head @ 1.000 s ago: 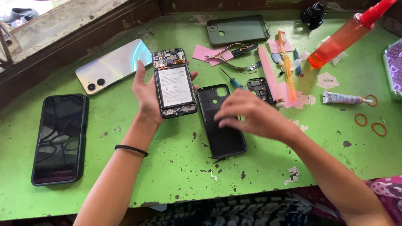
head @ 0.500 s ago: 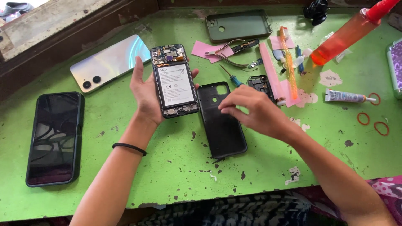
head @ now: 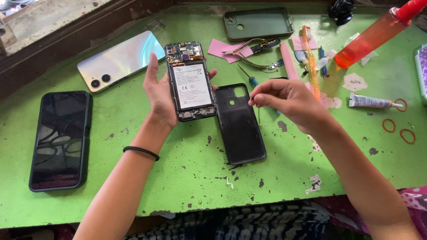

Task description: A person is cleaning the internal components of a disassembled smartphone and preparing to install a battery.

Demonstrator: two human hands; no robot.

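The opened phone [head: 191, 82], its back off so the battery and circuit board show, stands propped in the left hand [head: 162, 95], fingers spread behind it and the thumb hooked at its right edge; it sits near the middle of the green table [head: 133, 178], much as it did a second ago. What has changed is the right hand [head: 284, 100]: a moment back it lay flat over the black back cover [head: 240, 124], and now it has lifted off to that cover's 2 o'clock, fingertips pinched on something too small and thin to name. So the cover lies free on the table, just beside the phone at its 4 o'clock, not yet fitted. Further out, a dark phone [head: 60, 138] lies at 9 o'clock, a silvery phone [head: 120, 60] at 10 o'clock, tweezers [head: 242, 51] and a green case [head: 258, 23] at 1 o'clock, an orange bottle [head: 373, 33] at 2 o'clock.
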